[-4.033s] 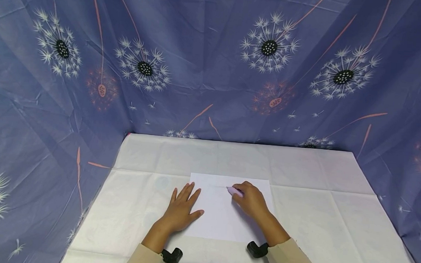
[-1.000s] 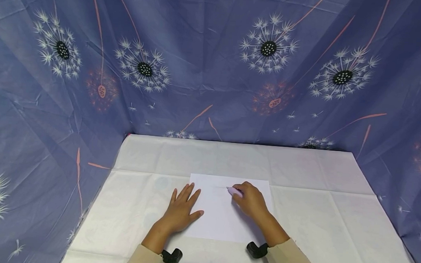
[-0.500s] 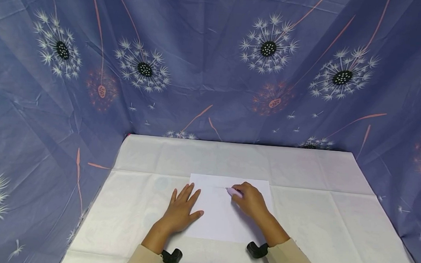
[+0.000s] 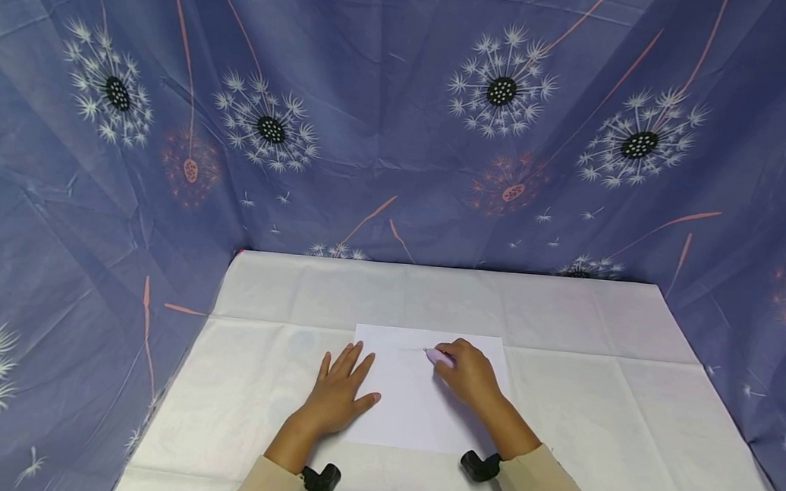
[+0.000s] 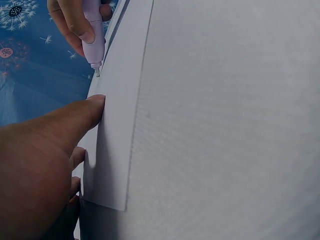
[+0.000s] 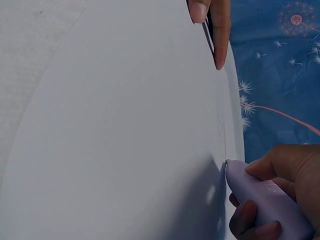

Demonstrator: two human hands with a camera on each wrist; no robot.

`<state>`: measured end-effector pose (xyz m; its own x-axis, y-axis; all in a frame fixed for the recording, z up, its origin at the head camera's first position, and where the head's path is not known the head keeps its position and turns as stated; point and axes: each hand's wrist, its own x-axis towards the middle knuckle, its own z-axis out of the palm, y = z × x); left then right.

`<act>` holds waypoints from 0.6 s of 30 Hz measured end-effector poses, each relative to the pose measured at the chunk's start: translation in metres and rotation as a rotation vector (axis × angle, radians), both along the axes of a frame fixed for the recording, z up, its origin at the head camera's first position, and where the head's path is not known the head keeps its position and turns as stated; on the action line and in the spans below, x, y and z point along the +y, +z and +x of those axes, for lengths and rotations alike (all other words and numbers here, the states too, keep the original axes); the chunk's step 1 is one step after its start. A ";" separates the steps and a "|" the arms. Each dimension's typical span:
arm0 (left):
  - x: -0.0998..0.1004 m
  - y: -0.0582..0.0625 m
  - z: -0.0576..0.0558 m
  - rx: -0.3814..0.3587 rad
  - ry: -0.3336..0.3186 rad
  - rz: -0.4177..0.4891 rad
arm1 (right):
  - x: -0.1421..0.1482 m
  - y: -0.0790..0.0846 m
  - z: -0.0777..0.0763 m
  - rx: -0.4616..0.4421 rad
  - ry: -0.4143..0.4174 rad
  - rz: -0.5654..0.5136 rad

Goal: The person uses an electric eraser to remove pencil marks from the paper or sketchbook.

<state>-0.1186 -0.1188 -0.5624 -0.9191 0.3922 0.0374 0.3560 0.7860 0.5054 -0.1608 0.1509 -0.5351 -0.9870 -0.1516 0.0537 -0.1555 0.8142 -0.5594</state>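
Observation:
My right hand grips a lilac electric eraser with thumb and fingers curled round its thick body. Its narrow tip meets the paper near the far edge, at the end of a faint line. Small dark specks lie along that line in the right wrist view. Fingers spread, my left hand rests flat on the left side of the white sheet of paper. In the left wrist view, the left thumb lies on the sheet, with the electric eraser's tip beyond it.
A white cloth with fold creases covers the table under the paper. Behind and at both sides hangs a blue curtain with dandelion prints. Black wrist cameras sit at both sleeve cuffs.
The electric eraser's tip shifts slightly left, then back right, along the faint line. My left hand and the paper stay put.

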 end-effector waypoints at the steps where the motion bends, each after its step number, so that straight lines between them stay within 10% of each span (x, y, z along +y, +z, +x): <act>1: 0.000 -0.001 0.000 -0.001 -0.001 0.005 | 0.000 0.000 0.000 0.000 0.001 0.002; 18: 0.000 0.001 -0.002 -0.030 0.010 -0.046 | 0.000 0.000 -0.001 0.015 0.005 0.000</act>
<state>-0.1204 -0.1185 -0.5611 -0.9232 0.3841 -0.0079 0.3337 0.8119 0.4791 -0.1617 0.1513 -0.5351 -0.9853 -0.1567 0.0684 -0.1680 0.8133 -0.5571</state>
